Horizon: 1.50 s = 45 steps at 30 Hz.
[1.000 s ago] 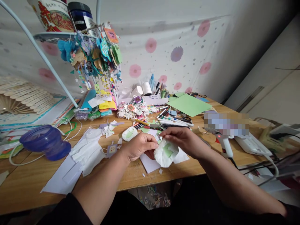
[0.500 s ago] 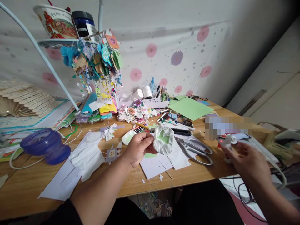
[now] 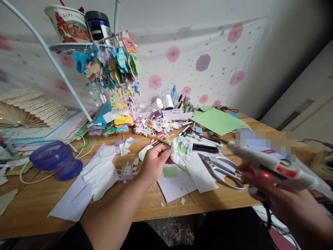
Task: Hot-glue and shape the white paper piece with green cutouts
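Observation:
Pinched in the fingers of my left hand is a crumpled white tissue piece with pale green paper at its centre. My right hand is wrapped round a white hot glue gun, its nozzle aimed leftward and a red light glowing on its side. Between the hands lie large silver scissors on the wood. Below the tissue are white paper sheets and a small green paper square. A second white tissue piece is partly hidden behind my left hand.
A blue plastic bowl-like holder stands at left, beside white tissue and a small smiling paper figure. Pens, paper cutouts and a green sheet sit farther back. Paper ornaments hang from a shelf.
My right hand has lifted the glue gun and swung it round so its nozzle points left, toward the tissue. My left hand keeps its pinch. The view has shifted slightly.

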Each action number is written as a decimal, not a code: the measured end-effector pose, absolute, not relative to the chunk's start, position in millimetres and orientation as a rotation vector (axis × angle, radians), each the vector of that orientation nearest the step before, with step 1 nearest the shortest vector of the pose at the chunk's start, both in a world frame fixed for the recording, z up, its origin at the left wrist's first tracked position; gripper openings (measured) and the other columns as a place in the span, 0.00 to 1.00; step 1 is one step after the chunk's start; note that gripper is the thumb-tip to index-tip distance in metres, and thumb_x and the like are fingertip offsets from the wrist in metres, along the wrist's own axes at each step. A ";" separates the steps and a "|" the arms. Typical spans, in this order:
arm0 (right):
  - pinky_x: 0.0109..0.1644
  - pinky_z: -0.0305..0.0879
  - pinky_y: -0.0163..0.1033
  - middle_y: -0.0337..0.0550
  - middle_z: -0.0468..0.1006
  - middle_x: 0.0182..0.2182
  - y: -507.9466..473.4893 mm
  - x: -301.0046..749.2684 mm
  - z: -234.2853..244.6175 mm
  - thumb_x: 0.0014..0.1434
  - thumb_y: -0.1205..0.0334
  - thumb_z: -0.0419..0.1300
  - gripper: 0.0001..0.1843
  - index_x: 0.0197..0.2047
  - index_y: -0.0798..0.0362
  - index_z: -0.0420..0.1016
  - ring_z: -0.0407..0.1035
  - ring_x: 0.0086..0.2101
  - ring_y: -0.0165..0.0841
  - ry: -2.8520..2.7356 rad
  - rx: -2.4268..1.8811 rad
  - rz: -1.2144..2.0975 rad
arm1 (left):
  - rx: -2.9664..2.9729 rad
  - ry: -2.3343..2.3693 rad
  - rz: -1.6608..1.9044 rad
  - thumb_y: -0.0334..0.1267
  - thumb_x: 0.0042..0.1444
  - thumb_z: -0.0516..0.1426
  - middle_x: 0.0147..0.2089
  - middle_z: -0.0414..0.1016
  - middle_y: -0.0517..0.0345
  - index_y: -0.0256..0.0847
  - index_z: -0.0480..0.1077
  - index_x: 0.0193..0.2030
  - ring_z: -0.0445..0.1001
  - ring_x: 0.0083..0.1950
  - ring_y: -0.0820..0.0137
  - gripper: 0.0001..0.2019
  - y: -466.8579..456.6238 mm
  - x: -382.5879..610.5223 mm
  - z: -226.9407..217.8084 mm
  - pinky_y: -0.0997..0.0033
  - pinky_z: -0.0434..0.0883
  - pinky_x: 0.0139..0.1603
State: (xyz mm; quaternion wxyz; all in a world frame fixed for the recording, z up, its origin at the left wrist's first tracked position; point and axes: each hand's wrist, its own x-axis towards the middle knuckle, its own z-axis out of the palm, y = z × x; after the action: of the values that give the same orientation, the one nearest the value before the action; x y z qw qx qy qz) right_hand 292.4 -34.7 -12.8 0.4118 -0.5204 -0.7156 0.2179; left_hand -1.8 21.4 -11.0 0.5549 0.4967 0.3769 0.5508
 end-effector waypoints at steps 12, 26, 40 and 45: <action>0.30 0.66 0.38 0.41 0.73 0.27 -31.1 207.3 27.2 0.56 0.52 0.56 0.09 0.32 0.48 0.72 0.68 0.26 0.34 -2.158 -1.279 0.446 | 1.413 1.038 1.372 0.42 0.53 0.56 0.25 0.71 0.63 0.38 0.69 0.27 0.68 0.27 0.75 0.10 17.4 -3.6 -2.8 0.77 0.65 0.29; 0.30 0.67 0.41 0.45 0.76 0.29 -23.1 208.5 21.5 0.53 0.51 0.58 0.10 0.30 0.48 0.75 0.70 0.27 0.37 -2.091 -1.290 0.303 | 1.581 1.040 1.363 0.42 0.54 0.55 0.24 0.69 0.62 0.38 0.69 0.27 0.66 0.26 0.75 0.10 14.1 -5.4 -1.6 0.77 0.62 0.28; 0.31 0.69 0.45 0.46 0.79 0.29 -26.8 204.3 30.8 0.49 0.47 0.59 0.14 0.32 0.47 0.74 0.72 0.29 0.42 -1.906 -1.364 0.484 | 1.612 1.100 1.370 0.43 0.54 0.55 0.23 0.66 0.63 0.38 0.68 0.27 0.63 0.26 0.76 0.11 16.3 -6.9 -4.7 0.77 0.61 0.27; 0.25 0.65 0.40 0.42 0.73 0.21 -30.9 209.8 32.4 0.51 0.48 0.59 0.12 0.26 0.47 0.70 0.68 0.24 0.37 -1.902 -1.359 0.498 | 1.622 1.103 1.380 0.42 0.54 0.55 0.23 0.66 0.63 0.38 0.68 0.26 0.63 0.26 0.75 0.11 16.2 -7.3 -5.1 0.77 0.61 0.27</action>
State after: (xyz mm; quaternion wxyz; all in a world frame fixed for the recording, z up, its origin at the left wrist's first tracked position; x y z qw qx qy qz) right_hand 209.8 -30.9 32.4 0.3670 -0.5288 -0.7404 0.1938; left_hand -7.3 16.2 -5.1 0.3632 0.6303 0.4285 0.5360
